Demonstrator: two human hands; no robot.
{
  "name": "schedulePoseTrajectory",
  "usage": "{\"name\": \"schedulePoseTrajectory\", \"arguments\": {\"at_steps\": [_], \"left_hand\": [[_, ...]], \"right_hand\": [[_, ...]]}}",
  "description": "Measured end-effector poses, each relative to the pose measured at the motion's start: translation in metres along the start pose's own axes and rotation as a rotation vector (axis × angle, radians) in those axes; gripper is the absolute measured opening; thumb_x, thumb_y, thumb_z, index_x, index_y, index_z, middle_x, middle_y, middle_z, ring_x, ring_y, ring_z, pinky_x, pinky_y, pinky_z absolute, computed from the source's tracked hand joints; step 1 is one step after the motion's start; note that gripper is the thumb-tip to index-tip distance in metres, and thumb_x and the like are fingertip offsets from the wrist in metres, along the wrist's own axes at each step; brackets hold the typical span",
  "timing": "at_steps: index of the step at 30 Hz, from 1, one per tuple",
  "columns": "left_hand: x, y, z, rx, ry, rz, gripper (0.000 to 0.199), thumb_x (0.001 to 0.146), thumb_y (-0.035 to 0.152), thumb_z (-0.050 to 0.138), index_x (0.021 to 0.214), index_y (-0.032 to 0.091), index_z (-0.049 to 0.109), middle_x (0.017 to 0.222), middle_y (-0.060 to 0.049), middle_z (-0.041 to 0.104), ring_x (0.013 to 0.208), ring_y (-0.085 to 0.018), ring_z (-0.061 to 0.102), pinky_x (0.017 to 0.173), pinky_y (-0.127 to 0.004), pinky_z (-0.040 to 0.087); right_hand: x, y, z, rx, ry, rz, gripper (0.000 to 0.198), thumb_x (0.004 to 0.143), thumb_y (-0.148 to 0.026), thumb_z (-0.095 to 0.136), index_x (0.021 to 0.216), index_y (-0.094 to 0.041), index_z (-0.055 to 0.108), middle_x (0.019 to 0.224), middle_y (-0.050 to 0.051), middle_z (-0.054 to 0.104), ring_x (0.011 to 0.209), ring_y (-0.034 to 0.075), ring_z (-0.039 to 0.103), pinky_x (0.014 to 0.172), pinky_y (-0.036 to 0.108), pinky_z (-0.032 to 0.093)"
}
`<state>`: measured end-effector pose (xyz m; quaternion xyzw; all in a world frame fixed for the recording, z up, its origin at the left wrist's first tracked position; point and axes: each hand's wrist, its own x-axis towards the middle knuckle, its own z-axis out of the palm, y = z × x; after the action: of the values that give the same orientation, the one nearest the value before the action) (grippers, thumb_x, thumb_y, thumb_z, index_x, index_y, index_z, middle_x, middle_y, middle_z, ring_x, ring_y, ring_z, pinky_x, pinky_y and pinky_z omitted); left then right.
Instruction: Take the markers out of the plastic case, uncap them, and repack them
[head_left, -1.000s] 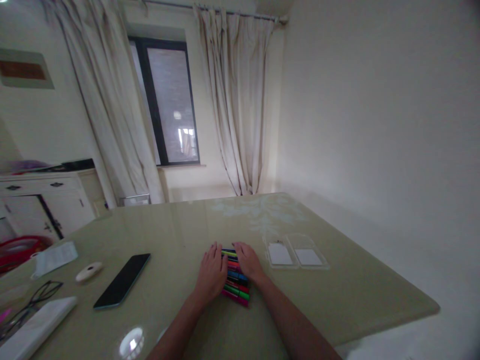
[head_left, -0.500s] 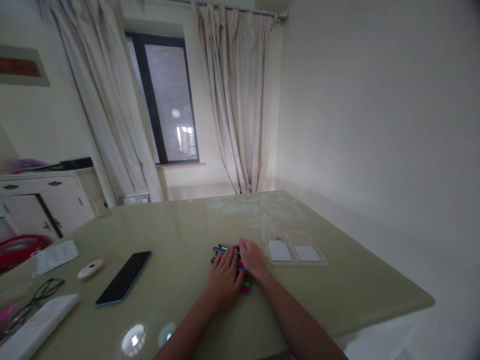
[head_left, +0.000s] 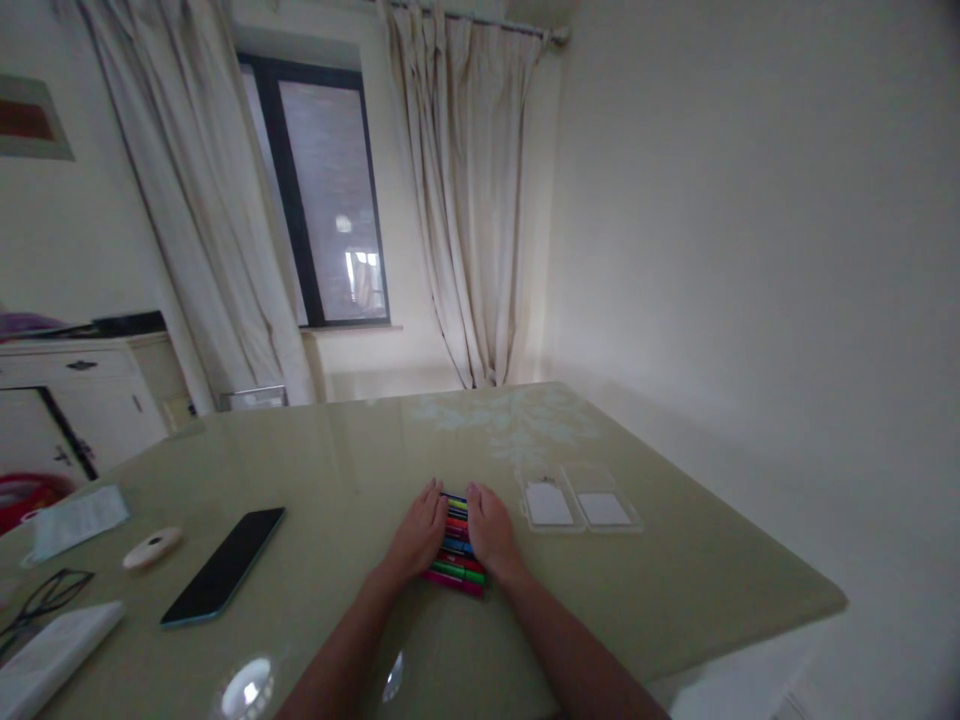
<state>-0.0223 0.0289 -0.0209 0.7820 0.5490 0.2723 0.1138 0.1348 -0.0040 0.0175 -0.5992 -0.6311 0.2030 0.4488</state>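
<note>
A row of coloured felt-tip pens (head_left: 459, 562) lies side by side on the table, with yellow, red, blue, green and pink ones showing. My left hand (head_left: 417, 532) presses against their left ends, its fingers together and pointing away from me. At the right ends my right hand (head_left: 491, 530) does the same, so the pens are held between both hands. The palms and fingers cover the pen ends. To the right of my right hand lies an opened clear plastic case (head_left: 574, 500) with white cards in its two halves.
On the left of the glass-topped table (head_left: 337, 470) are a black phone (head_left: 225, 567), a white oval object (head_left: 153, 548), a face mask (head_left: 81, 522), glasses (head_left: 51, 597) and a long white box (head_left: 56, 660). A wall runs along the right.
My left hand has moved left off the top of the pens to their left ends. The pens now lie in a neater row, more exposed. The view has shifted slightly right.
</note>
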Motion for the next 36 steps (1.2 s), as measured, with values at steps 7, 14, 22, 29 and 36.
{"name": "schedulePoseTrajectory", "arguments": {"at_steps": [7,14,22,29,36], "left_hand": [[0.001,0.013,-0.013,-0.204,0.023,-0.144,0.062,0.103,0.044,0.020,0.147,0.010,0.048,0.156,-0.013,0.049,0.146,-0.020,0.044,0.123,-0.036,0.032],[0.014,0.016,-0.017,-0.256,0.032,-0.240,0.066,0.101,0.043,0.018,0.148,0.003,0.043,0.159,-0.020,0.043,0.150,-0.023,0.038,0.125,-0.038,0.025],[0.008,0.020,-0.016,-0.249,-0.060,-0.187,0.064,0.096,0.042,0.029,0.145,0.005,0.049,0.157,-0.018,0.046,0.148,-0.023,0.040,0.126,-0.038,0.023],[0.003,0.025,-0.019,-0.279,-0.011,-0.207,0.061,0.096,0.039,0.025,0.140,0.006,0.053,0.149,-0.019,0.056,0.142,-0.023,0.049,0.123,-0.036,0.029],[0.002,0.026,-0.022,-0.264,0.035,-0.223,0.060,0.100,0.039,0.019,0.138,0.008,0.053,0.147,-0.019,0.058,0.138,-0.024,0.053,0.119,-0.038,0.036]], "right_hand": [[0.003,-0.003,0.005,-0.015,-0.001,-0.008,0.039,0.106,-0.031,0.034,0.109,-0.015,0.070,0.116,0.015,0.072,0.112,0.024,0.065,0.098,0.029,0.044],[0.002,-0.003,0.006,-0.103,-0.014,-0.046,0.037,0.105,-0.030,0.036,0.103,-0.016,0.070,0.106,0.013,0.074,0.103,0.025,0.066,0.094,0.030,0.044],[-0.001,-0.001,0.007,-0.244,-0.028,-0.077,0.039,0.106,-0.034,0.037,0.104,-0.016,0.071,0.107,0.014,0.074,0.106,0.026,0.065,0.097,0.032,0.042],[-0.005,-0.006,0.001,-0.366,-0.051,-0.077,0.042,0.107,-0.038,0.037,0.104,-0.015,0.073,0.108,0.015,0.073,0.107,0.027,0.064,0.098,0.033,0.040],[-0.008,-0.005,-0.002,-0.381,-0.045,-0.089,0.041,0.107,-0.039,0.039,0.101,-0.016,0.072,0.107,0.013,0.073,0.108,0.027,0.062,0.098,0.033,0.041]]}}
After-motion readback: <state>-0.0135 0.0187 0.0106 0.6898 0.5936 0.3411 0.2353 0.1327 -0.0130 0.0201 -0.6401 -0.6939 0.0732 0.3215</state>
